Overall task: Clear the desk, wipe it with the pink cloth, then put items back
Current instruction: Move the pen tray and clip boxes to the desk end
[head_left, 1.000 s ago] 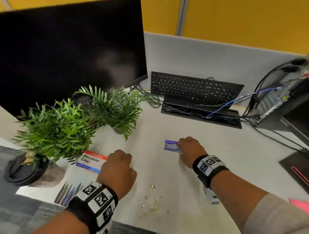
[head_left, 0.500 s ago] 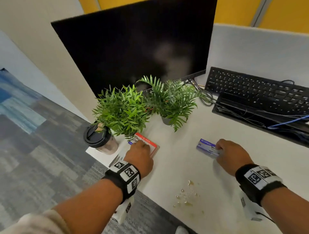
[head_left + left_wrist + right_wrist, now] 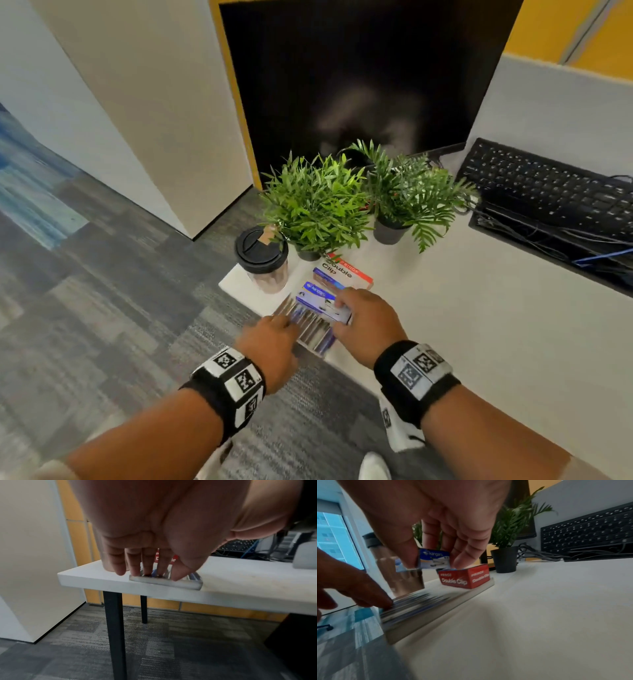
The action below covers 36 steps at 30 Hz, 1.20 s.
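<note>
My right hand [image 3: 342, 313] pinches a small blue Kangaro staple box [image 3: 320, 303] between thumb and fingers, just above a clear pen case [image 3: 313, 330] at the front left corner of the white desk [image 3: 479, 342]. In the right wrist view the staple box [image 3: 435, 559] hangs above the pen case [image 3: 428, 608], in front of a red Double Clip box [image 3: 464, 579]. My left hand [image 3: 287, 320] lays straight fingers [image 3: 133, 569] on the near end of the pen case [image 3: 164, 581]. The red box [image 3: 342, 274] lies beyond the case. No pink cloth is in view.
A lidded coffee cup [image 3: 262, 253] stands at the desk's left corner. Two potted plants [image 3: 318, 205] [image 3: 411, 198] stand behind the boxes, before a dark monitor [image 3: 359, 75]. A black keyboard [image 3: 548, 185] and cables sit at the right. Carpet floor lies past the desk's edge.
My right hand has carried the blue box left across the desk to above the pen case. My left hand left the red box and now touches the case.
</note>
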{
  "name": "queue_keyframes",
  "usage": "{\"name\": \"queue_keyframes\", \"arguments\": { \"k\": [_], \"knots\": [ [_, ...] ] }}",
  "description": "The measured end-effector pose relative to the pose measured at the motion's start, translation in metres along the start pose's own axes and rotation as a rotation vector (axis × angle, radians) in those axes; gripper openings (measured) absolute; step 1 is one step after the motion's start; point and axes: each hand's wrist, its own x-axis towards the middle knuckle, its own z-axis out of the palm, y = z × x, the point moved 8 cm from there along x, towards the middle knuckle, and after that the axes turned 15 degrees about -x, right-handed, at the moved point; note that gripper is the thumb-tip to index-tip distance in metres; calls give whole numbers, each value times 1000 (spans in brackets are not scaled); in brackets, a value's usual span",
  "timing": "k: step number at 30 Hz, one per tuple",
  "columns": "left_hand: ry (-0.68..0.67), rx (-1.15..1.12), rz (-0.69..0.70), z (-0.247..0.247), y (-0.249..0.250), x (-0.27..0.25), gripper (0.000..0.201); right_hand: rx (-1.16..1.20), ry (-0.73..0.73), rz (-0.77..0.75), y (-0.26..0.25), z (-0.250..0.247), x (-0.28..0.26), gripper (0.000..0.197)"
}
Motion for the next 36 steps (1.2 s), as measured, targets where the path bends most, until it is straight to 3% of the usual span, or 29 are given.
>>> {"name": "queue_keyframes", "arguments": {
  "k": [4,11,14,17,21,26,31,36],
  "knots": [
    [-53,88,86,6,-5,-5,62,-65,-14,30,-26,22,8,18],
    [-49,108,108,6,-8,-16,68,-200,-75,58,-34,42,6,19],
    [-54,114,125,-5,-2,-25,57,-159,-36,68,-36,26,-4,28],
    [-47,91,167,-25,30,-35,43,-40,48,176,-14,-2,-32,34],
    [-18,118,377,-49,118,-48,32,63,188,347,50,-48,-98,33],
    [-37,173,603,-47,251,-58,41,98,335,677,171,-100,-206,27],
    [-124,251,827,-2,381,-57,43,88,424,1002,292,-121,-324,20],
    [-263,341,958,73,491,-60,43,128,403,1190,382,-99,-401,15]
  ]
}}
